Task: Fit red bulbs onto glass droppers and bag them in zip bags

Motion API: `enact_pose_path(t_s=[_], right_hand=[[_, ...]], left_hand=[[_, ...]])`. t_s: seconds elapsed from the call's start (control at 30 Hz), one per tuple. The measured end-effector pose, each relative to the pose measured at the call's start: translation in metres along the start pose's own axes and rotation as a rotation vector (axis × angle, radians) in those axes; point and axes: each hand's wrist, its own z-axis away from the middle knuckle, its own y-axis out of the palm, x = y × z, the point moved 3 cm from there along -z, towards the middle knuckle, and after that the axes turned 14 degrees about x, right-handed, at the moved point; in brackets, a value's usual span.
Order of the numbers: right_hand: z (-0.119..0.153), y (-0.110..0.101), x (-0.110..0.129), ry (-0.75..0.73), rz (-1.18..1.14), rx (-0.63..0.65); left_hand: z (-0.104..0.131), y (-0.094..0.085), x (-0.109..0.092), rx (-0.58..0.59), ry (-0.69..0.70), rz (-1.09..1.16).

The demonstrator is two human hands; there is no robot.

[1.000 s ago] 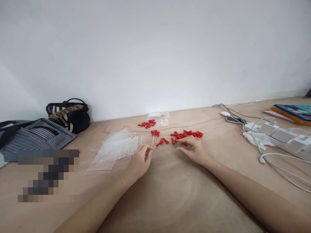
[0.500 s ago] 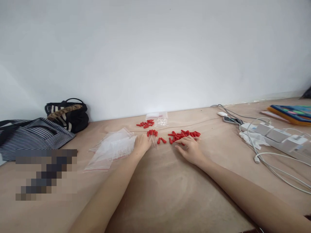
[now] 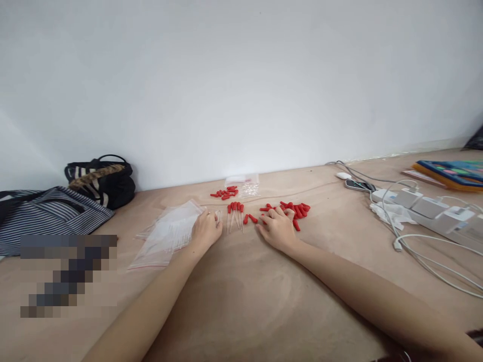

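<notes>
Compared with 0.5 s back, the left hand has been pulled a bit left, off the row of capped tubes and onto the right edge of the clear bags, fingers curled down; whether anything is pinched there can't be told. The right hand has been slid left too, laid flat and loose on the near side of the red caps, nothing gripped. So it looks like 1 more tube is being fetched for capping. The tubes are thin, clear, red-tipped, lined up between both hands; a 2nd small cap pile sits farther back.
</notes>
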Motion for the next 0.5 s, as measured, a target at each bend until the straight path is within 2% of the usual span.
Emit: enact_pose_path(t_s=[0.17,0.3,0.5], right_hand=[[-0.023,0.008,0.016,0.078,0.078,0.061],[-0.032,0.014,0.02,0.119,0.104,0.123],[-0.025,0.008,0.014,0.143,0.09,0.061]], left_hand=[[-0.006,0.0,-0.012,0.043,-0.038,-0.048],[-0.013,-0.001,-0.018,0.099,-0.076,-0.061],[-0.027,0.0,-0.012,0.234,-0.154,0.02]])
